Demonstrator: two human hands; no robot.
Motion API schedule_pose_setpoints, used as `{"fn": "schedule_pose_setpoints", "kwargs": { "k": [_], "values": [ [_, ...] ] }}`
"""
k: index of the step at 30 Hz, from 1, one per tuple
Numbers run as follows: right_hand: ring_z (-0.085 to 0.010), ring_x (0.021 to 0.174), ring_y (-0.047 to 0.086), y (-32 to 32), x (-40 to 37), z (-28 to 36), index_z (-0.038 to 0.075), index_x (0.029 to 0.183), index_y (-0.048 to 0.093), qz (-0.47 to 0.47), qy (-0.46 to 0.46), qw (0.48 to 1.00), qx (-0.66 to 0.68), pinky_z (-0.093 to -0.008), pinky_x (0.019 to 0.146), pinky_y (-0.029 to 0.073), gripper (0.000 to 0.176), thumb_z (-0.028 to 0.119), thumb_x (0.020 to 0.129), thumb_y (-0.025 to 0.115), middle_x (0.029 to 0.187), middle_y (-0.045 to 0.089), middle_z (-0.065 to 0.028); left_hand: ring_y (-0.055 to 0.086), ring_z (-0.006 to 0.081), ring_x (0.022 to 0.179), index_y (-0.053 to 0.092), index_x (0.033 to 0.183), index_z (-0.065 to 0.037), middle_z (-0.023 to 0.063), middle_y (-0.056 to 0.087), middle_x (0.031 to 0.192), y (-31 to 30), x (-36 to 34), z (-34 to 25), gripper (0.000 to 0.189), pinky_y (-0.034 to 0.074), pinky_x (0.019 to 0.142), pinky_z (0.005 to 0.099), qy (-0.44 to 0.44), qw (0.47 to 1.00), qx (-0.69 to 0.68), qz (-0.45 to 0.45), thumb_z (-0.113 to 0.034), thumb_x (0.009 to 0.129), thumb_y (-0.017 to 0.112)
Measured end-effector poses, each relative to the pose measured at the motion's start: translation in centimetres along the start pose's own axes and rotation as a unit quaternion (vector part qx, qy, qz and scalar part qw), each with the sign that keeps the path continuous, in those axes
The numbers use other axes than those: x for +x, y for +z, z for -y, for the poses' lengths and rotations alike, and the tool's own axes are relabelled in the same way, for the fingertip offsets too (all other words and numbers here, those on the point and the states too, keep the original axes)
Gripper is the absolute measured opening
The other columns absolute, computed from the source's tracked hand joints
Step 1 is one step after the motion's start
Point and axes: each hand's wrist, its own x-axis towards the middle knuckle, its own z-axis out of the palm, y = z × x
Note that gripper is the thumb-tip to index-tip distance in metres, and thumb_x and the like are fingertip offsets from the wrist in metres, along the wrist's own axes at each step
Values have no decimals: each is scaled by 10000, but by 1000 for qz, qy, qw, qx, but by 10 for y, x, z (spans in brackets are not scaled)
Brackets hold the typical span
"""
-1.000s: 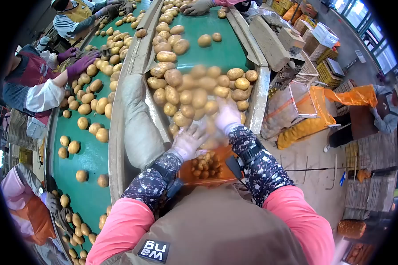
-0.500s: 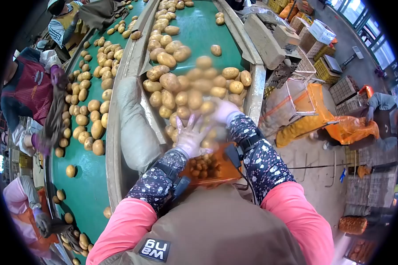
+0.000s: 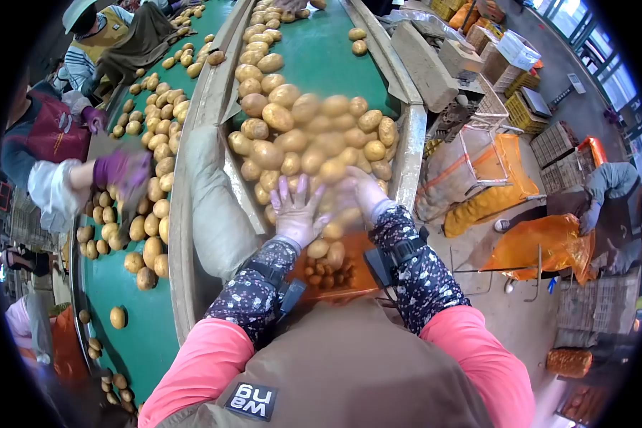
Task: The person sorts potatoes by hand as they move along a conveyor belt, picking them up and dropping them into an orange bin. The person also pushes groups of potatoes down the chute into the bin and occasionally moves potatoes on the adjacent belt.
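Many potatoes crowd the lower end of a green conveyor belt; those in the middle are blurred by motion. My left hand, in a thin glove stained purple at the fingertips, lies over the nearest potatoes with fingers spread. Across from it, my right hand is at the right side of the pile, its fingers smeared and partly lost among the potatoes. Between my wrists, potatoes drop past the chute's lip towards an orange bag, which has potatoes inside.
A stuffed grey sack lies along the left rail. Beyond it, another belt carries potatoes, with co-workers alongside. A metal rail bounds the right. Further right are filled mesh bags, crates and a person handling orange mesh.
The potatoes have shifted down the chute, and two now show at the bag's mouth. My left hand has moved slightly left, my right slightly down. A co-worker's purple-gloved hand has reached over the left belt.
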Motion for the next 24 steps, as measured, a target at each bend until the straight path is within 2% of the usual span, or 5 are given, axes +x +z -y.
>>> {"fn": "schedule_pose_setpoints", "kwargs": {
  "k": [6, 10, 14, 19, 24],
  "values": [
    [-287, 1048, 629, 2, -23, 9, 46, 1402, 421, 150, -32, 943, 294, -376, 952, 523, 536, 79, 889, 572, 1184, 603, -133, 8, 492, 1458, 505, 1403, -360, 114, 156, 1604, -7, 8, 4, 630, -56, 1101, 719, -18, 998, -24, 47, -615, 832, 581],
    [-281, 1076, 618, 4, -6, -12, 34, 1371, 464, 98, -228, 969, 7, -359, 940, 527, 456, 90, 928, 558, 1240, 589, -143, 76, 496, 1432, 487, 1421, -297, 97, 230, 1576, -24, 10, 1, 661, -37, 1098, 723, -7, 992, 13, 122, -580, 833, 594],
    [-281, 1017, 630, -7, 0, -16, 9, 1305, 507, 96, -109, 969, 201, -388, 875, 534, 367, 158, 978, 431, 1197, 608, -152, 236, 492, 1349, 507, 1397, -227, 68, 367, 1498, -1, -5, 8, 647, 66, 1120, 685, 126, 990, 39, 42, -496, 821, 623],
    [-241, 824, 651, 6, -16, 0, 41, 1183, 570, -72, -20, 992, 104, -351, 796, 534, 337, 240, 1025, 349, 1007, 657, -96, 337, 458, 1277, 535, 1349, -183, 73, 442, 1419, 12, -18, 6, 612, 176, 1125, 609, 219, 972, 34, -75, -405, 793, 657],
    [-221, 912, 635, 1, -7, -9, 71, 1173, 566, -161, -14, 973, 163, -341, 776, 534, 257, 231, 1006, 456, 1103, 631, -80, 324, 389, 1371, 505, 1375, -334, 103, 398, 1465, -19, -4, -3, 630, 97, 1076, 740, 93, 994, 24, -52, -469, 783, 673]
  ]
}}
